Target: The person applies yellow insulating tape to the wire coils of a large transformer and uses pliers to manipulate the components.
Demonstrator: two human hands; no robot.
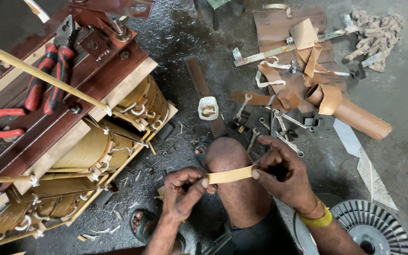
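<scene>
Dark oily floor (175, 42) with spanners (244, 106), brown paper roll (355, 115), rag heap (376, 33)

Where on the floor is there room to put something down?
Bare wet floor lies between the wound transformer and the brown paper scraps. More bare concrete lies right of the paper roll. The spanners beyond the knee crowd that spot.

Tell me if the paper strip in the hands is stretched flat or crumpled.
Stretched flat. The strip runs straight between the left hand and right hand, each pinching one end, with no folds visible along it.
</scene>
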